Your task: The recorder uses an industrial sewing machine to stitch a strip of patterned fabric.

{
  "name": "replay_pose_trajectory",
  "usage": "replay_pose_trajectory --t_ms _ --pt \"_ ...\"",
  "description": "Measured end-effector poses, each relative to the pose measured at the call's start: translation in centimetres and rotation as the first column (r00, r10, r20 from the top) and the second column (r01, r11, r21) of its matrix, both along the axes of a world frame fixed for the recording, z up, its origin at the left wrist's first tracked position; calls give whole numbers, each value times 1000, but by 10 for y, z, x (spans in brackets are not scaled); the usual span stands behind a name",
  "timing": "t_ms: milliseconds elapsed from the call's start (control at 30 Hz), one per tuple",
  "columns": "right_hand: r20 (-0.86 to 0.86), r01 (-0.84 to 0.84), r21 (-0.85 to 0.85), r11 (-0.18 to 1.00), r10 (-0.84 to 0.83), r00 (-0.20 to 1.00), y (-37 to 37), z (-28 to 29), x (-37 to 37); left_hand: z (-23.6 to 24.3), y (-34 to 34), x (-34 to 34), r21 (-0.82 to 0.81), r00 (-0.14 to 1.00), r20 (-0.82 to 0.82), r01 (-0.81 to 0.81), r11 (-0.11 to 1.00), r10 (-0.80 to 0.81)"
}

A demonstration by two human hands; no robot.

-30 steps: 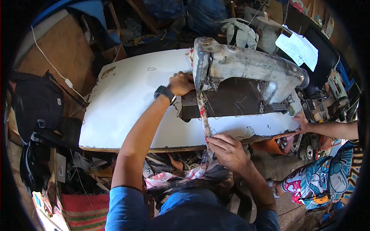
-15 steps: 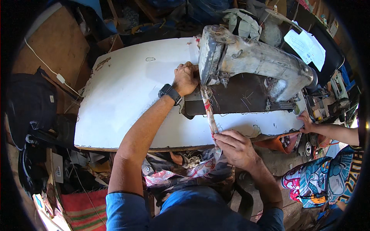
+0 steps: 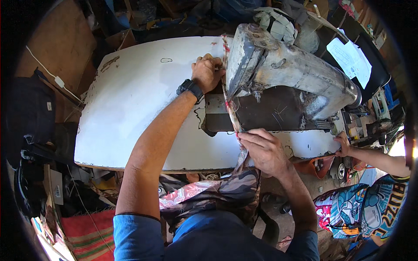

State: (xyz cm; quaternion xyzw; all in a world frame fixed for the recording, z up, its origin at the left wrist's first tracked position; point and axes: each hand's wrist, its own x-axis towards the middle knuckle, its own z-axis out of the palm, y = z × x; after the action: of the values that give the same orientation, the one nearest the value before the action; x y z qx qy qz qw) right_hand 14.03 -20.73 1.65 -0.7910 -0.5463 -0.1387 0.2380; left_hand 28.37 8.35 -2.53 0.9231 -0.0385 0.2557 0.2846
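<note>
From the head view, I see a patterned strip crossing the white worktop from far edge to near, past the sewing machine. The right hand pinches it by the near edge; the left hand curls farther back, gripping or not I can't tell.

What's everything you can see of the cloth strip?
The cloth strip is narrow and pale with red patches, apparently folded lengthwise. It runs past the sewing machine and over the near edge of the table. The right hand pinches it near that edge; the left hand is close beside its farther part, contact unclear.
</note>
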Motion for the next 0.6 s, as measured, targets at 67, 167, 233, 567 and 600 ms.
replay_pose_trajectory --t_ms 67,167,233,567,600 --pt "-11 8 -8 1000 -8 1000 3 0 6 1 2 7 -9 999 17 -33 999 33" --pt "-29 -13 11 1000 13 999 10 -4 18 4 6 16 -19 998 -36 -42 999 42" --pt "-44 -33 29 999 34 998 14 -8 28 6 10 25 -9 996 -73 -48 999 47" --pt "17 26 -40 999 -25 1000 29 -6 52 13 16 57 33 983 -125 -135 990 138" --pt "39 59 -78 995 -56 998 32 -3 50 12 18 59 28 984 -123 -127 991 130"
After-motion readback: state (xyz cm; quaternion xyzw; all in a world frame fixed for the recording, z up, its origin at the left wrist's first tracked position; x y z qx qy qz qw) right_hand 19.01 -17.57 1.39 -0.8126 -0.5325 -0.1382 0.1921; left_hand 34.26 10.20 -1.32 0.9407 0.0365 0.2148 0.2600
